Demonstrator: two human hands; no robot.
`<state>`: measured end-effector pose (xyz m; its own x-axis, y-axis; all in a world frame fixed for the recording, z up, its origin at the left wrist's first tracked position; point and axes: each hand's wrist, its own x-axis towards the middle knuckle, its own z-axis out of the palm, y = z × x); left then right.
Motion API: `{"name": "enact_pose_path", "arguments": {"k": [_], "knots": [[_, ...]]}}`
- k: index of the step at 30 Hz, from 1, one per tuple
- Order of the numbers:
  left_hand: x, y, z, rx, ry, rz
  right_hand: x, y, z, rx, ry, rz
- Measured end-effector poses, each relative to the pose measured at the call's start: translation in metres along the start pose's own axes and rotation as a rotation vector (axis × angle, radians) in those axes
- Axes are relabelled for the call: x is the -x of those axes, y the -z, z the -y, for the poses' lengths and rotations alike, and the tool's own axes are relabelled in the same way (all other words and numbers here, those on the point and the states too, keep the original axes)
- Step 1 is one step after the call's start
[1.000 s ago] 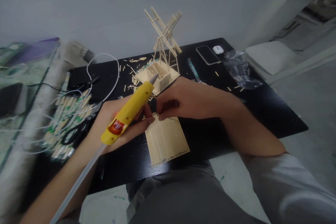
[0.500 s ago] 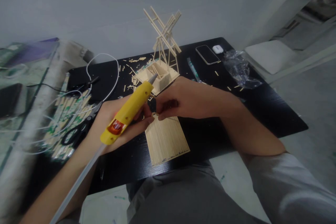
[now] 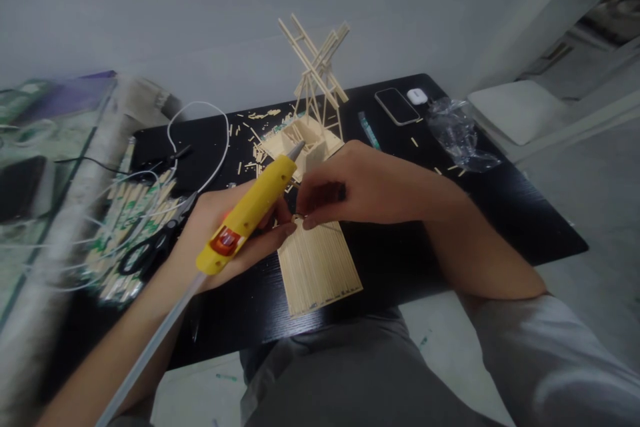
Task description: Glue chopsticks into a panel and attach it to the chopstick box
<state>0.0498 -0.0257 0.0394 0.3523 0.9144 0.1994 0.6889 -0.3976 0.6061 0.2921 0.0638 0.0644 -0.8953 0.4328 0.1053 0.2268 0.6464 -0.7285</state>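
My left hand [image 3: 220, 230] is closed around a yellow glue gun [image 3: 250, 210], whose metal nozzle points up and away toward a wooden stick model [image 3: 313, 103]. A clear glue stick [image 3: 150, 347] trails out of the gun's back. A flat panel of thin wooden sticks [image 3: 317, 263] lies on the black table [image 3: 500, 200] in front of me. My right hand [image 3: 365, 183] pinches the panel's far left corner, fingertip to fingertip with my left hand.
Black scissors [image 3: 150, 247], white cable [image 3: 200, 140] and packs of sticks [image 3: 125, 227] lie at the left. A phone [image 3: 397, 105], white earbud case [image 3: 417, 95], green pen [image 3: 369, 132] and crumpled plastic bag [image 3: 457, 133] sit at the back right. Stick offcuts are scattered about.
Almost nothing: both hands keep their grip at the panel's corner, and the view has shifted very slightly.
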Motion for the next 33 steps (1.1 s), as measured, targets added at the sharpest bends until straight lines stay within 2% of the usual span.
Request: {"name": "enact_pose_path", "arguments": {"k": [6,11,28,33], "knots": [[0.0,-0.001,0.004,0.02,0.03,-0.007,-0.002,0.001,-0.004,-0.173,0.002,0.003],[-0.001,0.0,-0.001,0.025,-0.012,-0.003,-0.006,-0.001,-0.01,-0.276,0.006,0.024],[0.0,-0.001,-0.004,0.087,0.01,-0.023,-0.008,-0.001,-0.013,-0.357,-0.027,0.049],[0.0,-0.001,-0.005,0.069,-0.019,-0.042,-0.008,-0.003,-0.015,-0.38,-0.002,0.028]]}}
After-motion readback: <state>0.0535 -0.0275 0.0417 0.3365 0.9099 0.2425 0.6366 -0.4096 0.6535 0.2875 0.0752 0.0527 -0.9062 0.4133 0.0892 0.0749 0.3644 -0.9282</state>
